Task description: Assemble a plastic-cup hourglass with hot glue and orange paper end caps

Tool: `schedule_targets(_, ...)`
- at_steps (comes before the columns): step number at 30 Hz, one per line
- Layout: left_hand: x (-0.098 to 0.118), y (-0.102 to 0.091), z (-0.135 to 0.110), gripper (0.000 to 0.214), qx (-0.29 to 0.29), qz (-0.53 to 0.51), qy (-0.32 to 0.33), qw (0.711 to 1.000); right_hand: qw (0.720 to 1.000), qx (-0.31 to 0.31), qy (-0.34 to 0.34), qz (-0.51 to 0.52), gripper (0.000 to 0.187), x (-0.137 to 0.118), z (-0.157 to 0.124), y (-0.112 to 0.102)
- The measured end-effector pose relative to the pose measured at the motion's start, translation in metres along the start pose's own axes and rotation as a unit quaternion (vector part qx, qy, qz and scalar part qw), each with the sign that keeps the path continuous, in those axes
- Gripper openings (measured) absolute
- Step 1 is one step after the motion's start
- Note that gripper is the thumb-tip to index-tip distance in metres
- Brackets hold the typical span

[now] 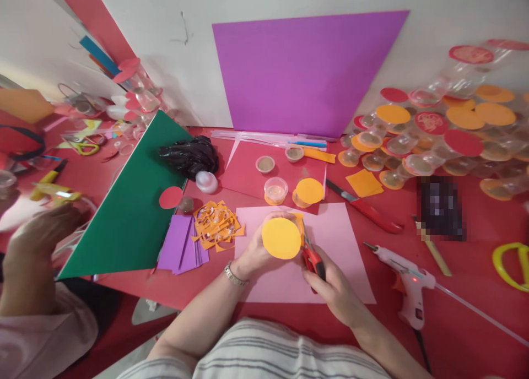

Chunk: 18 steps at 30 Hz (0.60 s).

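My left hand (253, 253) is closed around an item topped with a flat yellow disc (281, 238); the rest of the item is hidden under the disc. Behind the disc's right edge sticks out a piece of orange sheet (298, 220). Red-handled scissors (316, 262) are gripped in my right hand (336, 291), their blades up against the orange sheet. Both hands are above a pale pink sheet (347, 258). Just beyond them stand a clear plastic cup (275, 190) and another orange-topped piece (309, 191).
Orange scraps (217, 225) and purple sheets (176, 244) lie left, before a green board (124, 219). A co-worker's hand (41, 230) is beyond it. On the right are a red-handled knife (376, 214), a glue gun (407, 280) with its light on, and stacked disc-topped cups (417, 161).
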<state>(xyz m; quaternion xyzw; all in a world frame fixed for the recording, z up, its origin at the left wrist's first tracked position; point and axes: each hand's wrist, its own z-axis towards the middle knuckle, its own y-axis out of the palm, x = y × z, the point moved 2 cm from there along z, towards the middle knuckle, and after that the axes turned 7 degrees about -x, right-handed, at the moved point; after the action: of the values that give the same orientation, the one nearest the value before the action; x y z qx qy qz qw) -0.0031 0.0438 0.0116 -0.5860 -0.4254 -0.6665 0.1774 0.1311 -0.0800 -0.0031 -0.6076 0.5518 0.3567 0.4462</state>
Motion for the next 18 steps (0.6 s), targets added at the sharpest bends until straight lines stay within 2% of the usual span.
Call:
schedule_targets(5,0.0017,0.0025,0.0016,0.054,-0.011,-0.014,-0.002,1.0,1.0,-0.015,0.013,0.016,0.032,-0.0009,0.0015,0.001)
schedule_targets(14,0.0024,0.006,0.0043,0.053,-0.006,-0.025,-0.027,0.999,0.996,-0.039,0.028,0.076,0.036,0.002,0.0014,0.0052)
schedule_targets(18,-0.0011,0.0056,0.0052,0.055,-0.01,-0.047,-0.032,0.998,0.995,-0.027,0.033,0.095,0.034,0.0021,0.0014,0.0066)
